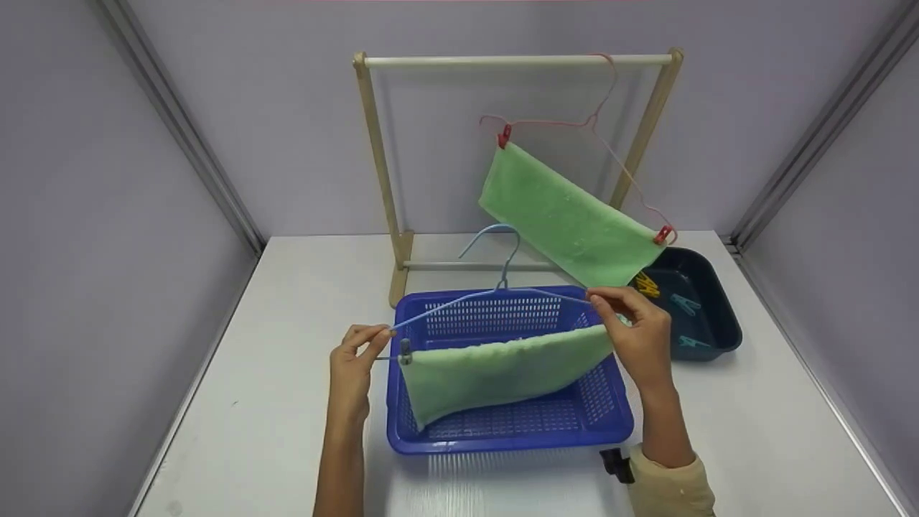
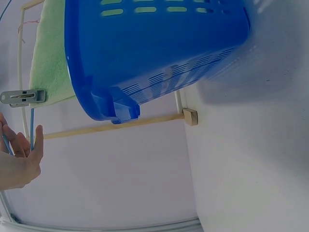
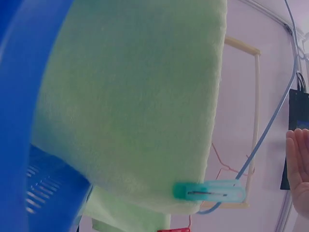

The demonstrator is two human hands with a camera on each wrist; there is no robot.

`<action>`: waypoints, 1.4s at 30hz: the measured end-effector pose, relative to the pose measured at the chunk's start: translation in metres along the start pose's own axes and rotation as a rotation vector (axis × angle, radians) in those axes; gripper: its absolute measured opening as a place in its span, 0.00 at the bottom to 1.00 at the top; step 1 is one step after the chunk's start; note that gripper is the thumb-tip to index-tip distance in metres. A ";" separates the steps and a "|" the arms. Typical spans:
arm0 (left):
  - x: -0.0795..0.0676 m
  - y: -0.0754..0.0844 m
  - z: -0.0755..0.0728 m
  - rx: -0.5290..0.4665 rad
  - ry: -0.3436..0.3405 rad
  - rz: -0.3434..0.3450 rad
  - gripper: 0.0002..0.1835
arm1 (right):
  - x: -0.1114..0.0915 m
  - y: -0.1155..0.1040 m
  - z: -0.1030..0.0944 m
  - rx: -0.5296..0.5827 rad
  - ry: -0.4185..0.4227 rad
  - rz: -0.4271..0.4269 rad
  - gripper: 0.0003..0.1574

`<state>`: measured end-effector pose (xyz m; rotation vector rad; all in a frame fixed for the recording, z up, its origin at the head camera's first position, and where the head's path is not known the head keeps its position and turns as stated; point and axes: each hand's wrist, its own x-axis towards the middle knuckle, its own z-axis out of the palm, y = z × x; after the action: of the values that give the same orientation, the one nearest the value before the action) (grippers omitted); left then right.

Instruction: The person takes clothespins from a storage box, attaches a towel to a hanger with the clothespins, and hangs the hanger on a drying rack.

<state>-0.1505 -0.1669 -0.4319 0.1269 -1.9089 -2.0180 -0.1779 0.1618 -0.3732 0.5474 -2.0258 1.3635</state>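
A light blue clothes hanger (image 1: 463, 298) is held up over a blue basket (image 1: 510, 439). My left hand (image 1: 353, 366) pinches its left arm near the end. My right hand (image 1: 639, 330) pinches the right arm between thumb and index finger. From the hanger a folded light green towel (image 1: 502, 380) hangs partly down into the basket. A grey clothespin (image 2: 24, 96) clips the towel's left corner. At the other corner, a teal clothespin (image 3: 210, 192) grips towel and hanger, largely hidden behind my right hand in the head view.
Behind the basket stands a drying rack (image 1: 517, 62). On its bar, a pink hanger (image 1: 553, 122) hangs tilted, with a second green towel (image 1: 567, 215) held by red clothespins (image 1: 505, 136). A dark tray (image 1: 729, 323) with yellow and teal clothespins (image 1: 686, 304) sits at right.
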 end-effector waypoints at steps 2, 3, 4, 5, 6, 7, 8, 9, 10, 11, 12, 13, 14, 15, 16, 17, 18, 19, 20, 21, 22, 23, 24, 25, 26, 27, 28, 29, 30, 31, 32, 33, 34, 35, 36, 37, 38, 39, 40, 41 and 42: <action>0.000 0.000 0.000 -0.002 -0.001 0.000 0.11 | -0.002 0.011 -0.004 -0.006 0.006 0.020 0.07; 0.000 0.000 0.000 -0.004 -0.001 0.001 0.10 | -0.003 0.017 -0.006 -0.011 0.011 0.033 0.07; 0.000 0.000 0.000 -0.003 -0.001 0.001 0.10 | -0.004 0.022 -0.008 -0.011 0.015 0.051 0.07; 0.000 0.000 0.000 -0.002 -0.001 0.000 0.10 | -0.004 0.028 -0.010 -0.019 0.018 0.065 0.08; 0.000 0.000 0.000 -0.002 0.000 -0.001 0.10 | -0.005 0.033 -0.012 -0.028 0.023 0.078 0.08; 0.000 0.000 0.000 0.001 0.001 -0.002 0.10 | -0.006 0.037 -0.013 -0.034 0.028 0.098 0.08; 0.000 0.000 0.000 0.003 0.002 -0.003 0.10 | -0.006 0.040 -0.016 -0.046 0.035 0.116 0.08; 0.000 0.000 0.000 0.004 0.003 -0.006 0.10 | -0.006 0.042 -0.017 -0.055 0.042 0.129 0.08; 0.000 0.000 0.000 0.006 0.003 -0.009 0.10 | -0.005 0.044 -0.019 -0.057 0.048 0.144 0.09; 0.000 0.000 0.000 0.009 0.002 -0.010 0.10 | -0.005 0.046 -0.021 -0.062 0.051 0.156 0.09; 0.000 0.000 0.000 0.012 0.003 -0.011 0.10 | -0.005 0.047 -0.023 -0.070 0.050 0.169 0.09; 0.000 0.000 -0.001 0.018 0.002 -0.011 0.11 | -0.004 0.049 -0.025 -0.080 0.050 0.184 0.09; 0.000 0.000 -0.001 0.020 0.002 -0.009 0.11 | -0.004 0.051 -0.026 -0.091 0.045 0.195 0.09; 0.000 0.000 -0.001 0.023 0.001 -0.009 0.11 | -0.004 0.053 -0.028 -0.102 0.038 0.209 0.10; 0.000 0.000 -0.001 0.025 0.000 -0.008 0.11 | -0.005 0.055 -0.030 -0.116 0.027 0.226 0.10; 0.001 0.000 -0.001 0.026 0.000 -0.007 0.11 | -0.005 0.058 -0.031 -0.136 0.012 0.242 0.10; 0.001 0.000 -0.001 0.026 0.000 -0.006 0.11 | -0.006 0.060 -0.033 -0.156 -0.005 0.257 0.11; 0.001 0.000 -0.002 0.025 0.000 -0.007 0.11 | -0.006 0.062 -0.034 -0.167 -0.020 0.277 0.11; 0.001 0.000 -0.002 0.023 -0.001 -0.009 0.11 | -0.007 0.064 -0.035 -0.180 -0.037 0.293 0.11; 0.001 0.000 -0.002 0.021 -0.002 -0.011 0.11 | -0.008 0.066 -0.036 -0.197 -0.056 0.309 0.12; 0.001 0.000 -0.002 0.019 -0.003 -0.013 0.11 | -0.009 0.068 -0.038 -0.213 -0.078 0.321 0.12; 0.001 0.000 -0.002 0.016 -0.004 -0.015 0.11 | -0.010 0.069 -0.039 -0.226 -0.099 0.329 0.12; 0.001 -0.001 -0.002 0.013 -0.005 -0.017 0.11 | -0.011 0.070 -0.039 -0.235 -0.120 0.334 0.12; 0.001 -0.001 -0.002 0.009 -0.005 -0.019 0.11 | -0.012 0.071 -0.040 -0.241 -0.140 0.338 0.12; 0.001 -0.001 -0.003 0.005 -0.006 -0.021 0.11 | -0.013 0.073 -0.041 -0.251 -0.162 0.341 0.12; 0.001 -0.001 -0.003 0.001 -0.005 -0.023 0.10 | -0.014 0.074 -0.041 -0.256 -0.181 0.345 0.11; 0.001 -0.001 -0.003 -0.004 -0.005 -0.025 0.10 | -0.014 0.075 -0.042 -0.259 -0.198 0.347 0.11; 0.001 -0.001 -0.003 -0.010 -0.005 -0.027 0.10 | -0.014 0.076 -0.042 -0.259 -0.209 0.351 0.11; 0.001 -0.001 -0.003 -0.015 -0.005 -0.030 0.10 | -0.015 0.077 -0.042 -0.260 -0.215 0.355 0.11; 0.001 -0.001 -0.003 -0.018 -0.004 -0.033 0.10 | -0.015 0.077 -0.042 -0.258 -0.218 0.359 0.11; 0.001 -0.001 -0.003 -0.022 -0.004 -0.035 0.10 | -0.015 0.078 -0.042 -0.259 -0.217 0.363 0.11; 0.001 -0.002 -0.003 -0.025 -0.003 -0.036 0.10 | -0.016 0.078 -0.042 -0.259 -0.213 0.363 0.11; 0.002 -0.002 -0.003 -0.028 -0.001 -0.038 0.10 | -0.016 0.079 -0.042 -0.261 -0.208 0.361 0.11; 0.002 -0.002 -0.003 -0.030 0.002 -0.037 0.10 | -0.016 0.079 -0.042 -0.264 -0.199 0.359 0.10; 0.002 -0.002 -0.003 -0.027 0.005 -0.037 0.10 | -0.017 0.078 -0.042 -0.266 -0.190 0.355 0.10; 0.002 -0.002 -0.003 -0.020 0.008 -0.036 0.10 | -0.017 0.078 -0.042 -0.271 -0.181 0.349 0.10; 0.002 -0.002 -0.003 -0.009 0.011 -0.033 0.10 | -0.017 0.078 -0.042 -0.279 -0.172 0.343 0.09; 0.002 -0.001 -0.003 0.004 0.014 -0.029 0.10 | -0.017 0.078 -0.042 -0.285 -0.164 0.336 0.09; 0.002 -0.001 -0.003 0.018 0.014 -0.024 0.10 | -0.018 0.078 -0.042 -0.288 -0.153 0.332 0.09; 0.002 0.000 -0.003 0.031 0.011 -0.019 0.10 | -0.018 0.078 -0.042 -0.290 -0.143 0.328 0.09; 0.002 0.000 -0.003 0.042 0.006 -0.013 0.11 | -0.018 0.078 -0.043 -0.293 -0.133 0.325 0.08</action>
<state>-0.1513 -0.1705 -0.4319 0.1567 -1.9528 -1.9843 -0.2039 0.2306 -0.4261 0.1873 -2.4505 1.1985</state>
